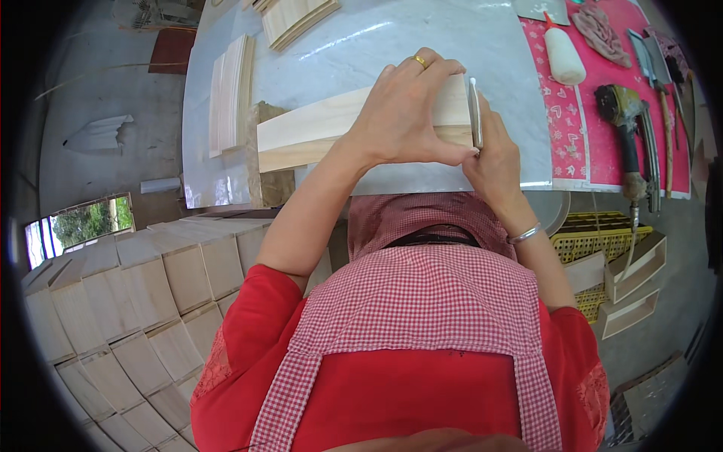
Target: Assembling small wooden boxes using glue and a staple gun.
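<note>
A long pale wooden piece (309, 124) lies across the tabletop, its left end on a rough brown block (273, 184). My left hand (403, 113) is closed over the right end of this wooden piece, fingers on the far side and thumb on the near side. Against that end stands a thin flat plate (475, 113), seen edge-on, greyish with a white spot at its far tip. My right hand (493, 154) grips the plate from the right, its fingers partly hidden behind it. Both thumbs nearly meet at the plate's near corner.
Pale board stacks (230, 98) lie on the table's left and far side. To the right, a pink cover (565, 128) bears a white bottle (563, 56), a cloth (601, 34), a nail gun (625, 113) and blades. Wooden boxes (135, 279) are piled at lower left; a yellow crate (595, 241) stands right.
</note>
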Motion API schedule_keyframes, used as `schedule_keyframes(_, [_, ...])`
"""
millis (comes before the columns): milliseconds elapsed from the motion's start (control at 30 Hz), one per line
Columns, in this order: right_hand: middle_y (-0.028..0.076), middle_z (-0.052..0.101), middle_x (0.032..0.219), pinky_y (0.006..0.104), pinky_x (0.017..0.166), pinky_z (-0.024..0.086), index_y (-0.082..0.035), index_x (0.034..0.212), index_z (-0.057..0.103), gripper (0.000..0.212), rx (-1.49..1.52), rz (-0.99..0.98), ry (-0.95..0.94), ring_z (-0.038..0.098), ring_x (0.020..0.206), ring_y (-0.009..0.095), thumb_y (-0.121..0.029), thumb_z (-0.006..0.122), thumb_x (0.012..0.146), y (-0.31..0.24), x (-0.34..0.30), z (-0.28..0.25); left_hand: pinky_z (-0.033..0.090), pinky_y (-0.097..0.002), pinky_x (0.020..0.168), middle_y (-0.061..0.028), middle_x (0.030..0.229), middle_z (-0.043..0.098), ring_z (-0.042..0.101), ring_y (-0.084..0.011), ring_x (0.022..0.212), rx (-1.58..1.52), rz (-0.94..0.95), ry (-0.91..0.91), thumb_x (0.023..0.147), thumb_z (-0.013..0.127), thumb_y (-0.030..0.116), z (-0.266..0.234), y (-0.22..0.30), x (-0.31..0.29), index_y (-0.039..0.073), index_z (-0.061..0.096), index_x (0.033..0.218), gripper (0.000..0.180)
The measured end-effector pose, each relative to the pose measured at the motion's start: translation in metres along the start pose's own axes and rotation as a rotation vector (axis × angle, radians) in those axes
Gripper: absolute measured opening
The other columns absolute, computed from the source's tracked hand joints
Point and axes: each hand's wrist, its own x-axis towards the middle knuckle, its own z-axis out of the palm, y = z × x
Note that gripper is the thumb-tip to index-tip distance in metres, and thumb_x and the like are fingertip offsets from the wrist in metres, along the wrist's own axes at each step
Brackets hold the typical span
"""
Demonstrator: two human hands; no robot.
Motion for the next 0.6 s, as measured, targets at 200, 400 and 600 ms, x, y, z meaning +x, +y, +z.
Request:
schedule_keyframes(200, [0.017,0.058,0.101,0.0429,0.062,0.053,0.0,0.143,0.036,0.079,-0.018,-0.014,0.011,0.063,0.078,0.037,-0.004,0.071,0.073,0.0008,-0.0007,0.0025,0.045,-0.0402,0.086,-0.0128,0.11,0.056,0.058,-0.0314,0.1,-0.008,0.003,0.001,0.051,0.085,0.039,0.0047,-0.0007,0.0054,0.002,0.056,0.122,0.085])
schedule_keyframes(400, [0.017,0.057,0.101,0.0423,0.061,0.053,0.0,0.143,0.036,0.077,-0.033,-0.005,0.003,0.063,0.078,0.036,-0.006,0.07,0.075,0.0008,-0.0004,0.0017,0.046,-0.0407,0.087,-0.013,0.111,0.056,0.058,-0.0318,0.1,-0.005,-0.004,-0.021,0.052,0.085,0.039,0.0076,-0.0018,0.0085,0.002,0.056,0.121,0.083])
schedule_keyframes(600, [0.017,0.057,0.1,0.0418,0.061,0.053,0.0,0.144,0.036,0.077,-0.039,0.009,-0.019,0.063,0.078,0.035,-0.007,0.07,0.075,-0.0006,0.0001,-0.0002,0.047,-0.0408,0.087,-0.0136,0.111,0.056,0.058,-0.0325,0.1,-0.02,-0.016,-0.049,0.053,0.085,0.04,0.0067,-0.0013,0.0102,0.002,0.056,0.122,0.083])
